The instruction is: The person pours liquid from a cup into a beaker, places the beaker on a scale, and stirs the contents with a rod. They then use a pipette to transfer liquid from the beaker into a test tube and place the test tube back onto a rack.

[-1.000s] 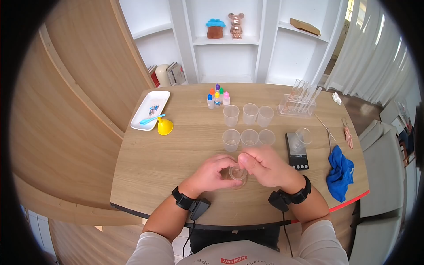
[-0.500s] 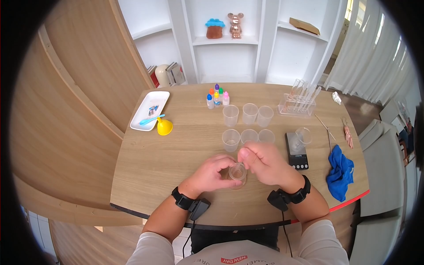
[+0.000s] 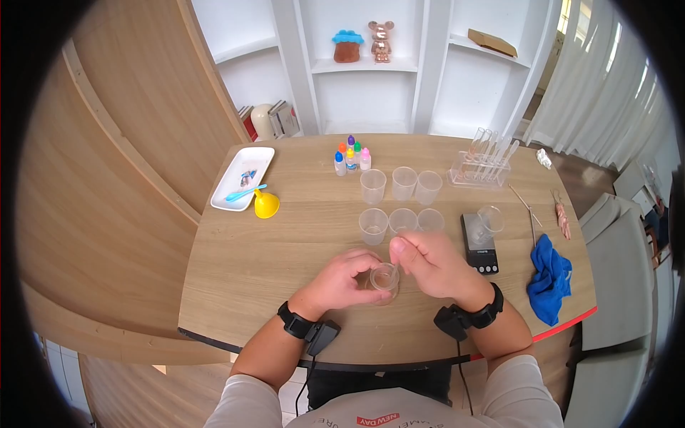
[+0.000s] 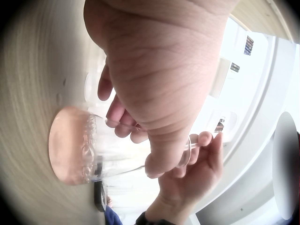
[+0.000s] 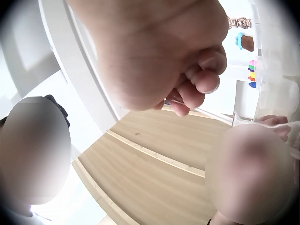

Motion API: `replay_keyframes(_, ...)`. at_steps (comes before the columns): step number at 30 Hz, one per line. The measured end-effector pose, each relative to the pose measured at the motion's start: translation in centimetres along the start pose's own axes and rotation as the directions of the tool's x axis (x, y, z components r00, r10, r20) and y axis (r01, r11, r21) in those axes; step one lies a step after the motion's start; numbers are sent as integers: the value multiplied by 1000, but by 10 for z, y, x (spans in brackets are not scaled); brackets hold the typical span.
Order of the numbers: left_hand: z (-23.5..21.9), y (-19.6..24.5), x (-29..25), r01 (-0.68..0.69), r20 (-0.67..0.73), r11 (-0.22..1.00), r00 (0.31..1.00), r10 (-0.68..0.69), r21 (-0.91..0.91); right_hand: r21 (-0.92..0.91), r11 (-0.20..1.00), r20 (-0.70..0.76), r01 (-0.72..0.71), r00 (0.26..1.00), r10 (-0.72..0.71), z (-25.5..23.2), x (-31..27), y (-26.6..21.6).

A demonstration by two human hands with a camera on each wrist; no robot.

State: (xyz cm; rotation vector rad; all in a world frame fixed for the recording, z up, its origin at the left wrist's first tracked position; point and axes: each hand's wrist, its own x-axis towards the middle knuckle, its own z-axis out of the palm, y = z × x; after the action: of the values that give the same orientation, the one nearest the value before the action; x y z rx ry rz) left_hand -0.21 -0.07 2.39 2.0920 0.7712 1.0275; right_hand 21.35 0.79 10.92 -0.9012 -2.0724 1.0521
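A clear glass vessel (image 3: 384,277) stands upright near the table's front, its neck gripped by the left hand (image 3: 348,279). Pinkish-orange liquid (image 4: 72,145) fills its wide bottom in the left wrist view, where the left hand (image 4: 159,70) has thumb and fingers around the neck. Just right of the rim, the right hand (image 3: 432,267) pinches a thin clear rod (image 5: 215,115), which slants into the vessel's mouth. Curled fingers of the right hand (image 5: 164,51) show in the right wrist view. The rod's lower end cannot be made out.
Several clear plastic cups (image 3: 373,226) stand behind the hands. At right are a black scale (image 3: 480,246) bearing a cup, a blue cloth (image 3: 548,278) and a test-tube rack (image 3: 479,171). Dropper bottles (image 3: 351,158), a yellow funnel (image 3: 267,205) and a white tray (image 3: 228,192) lie farther back.
The right hand has shifted slightly to the right over the rim, still holding the rod. The left hand and the vessel have stayed nearly in place.
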Motion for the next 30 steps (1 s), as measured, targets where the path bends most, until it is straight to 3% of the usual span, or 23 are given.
replay_keyframes(4, 1, -1, 1, -1, -4, 1000, 1000, 1, -2, 62, 998, -36, 28, 999, -26, 5, 1, -2)
replay_keyframes(6, 1, -3, 0, -5, -5, 1000, 1000, 5, 0, 53, 993, 67, 104, 992, -107, 1, 1, -5)
replay_keyframes(9, 1, -2, -1, 0, 3, 1000, 1000, 0, 4, 0, 1000, -6, 31, 999, -31, 1, 1, -2)
replay_keyframes(13, 3, -6, 0, -15, -11, 1000, 1000, 15, 1, -20, 995, -23, 102, 995, -102, 5, 2, 0)
replay_keyframes(16, 2, -4, 0, -4, -8, 1000, 1000, 4, -1, 42, 993, 69, 109, 991, -112, 2, 0, -2)
replay_keyframes(18, 1, -1, 0, 1, -4, 1000, 1000, -1, -3, 21, 999, 13, 24, 1000, -24, 0, 0, -2)
replay_keyframes(21, 1, -4, 0, 4, 4, 1000, 1000, -4, 2, 5, 993, -33, 121, 992, -121, 6, 2, -1)
replay_keyframes(25, 2, -3, -1, 1, -8, 1000, 1000, 0, 15, 38, 992, 53, 124, 991, -126, 2, 0, -1)
replay_keyframes(27, 1, -2, -1, 2, -7, 1000, 1000, -2, 6, 39, 999, 7, 19, 1000, -19, 0, 0, -4)
replay_keyframes(30, 1, -3, 0, 4, 0, 1000, 1000, -4, 4, -4, 998, -28, 59, 998, -59, 4, 1, 0)
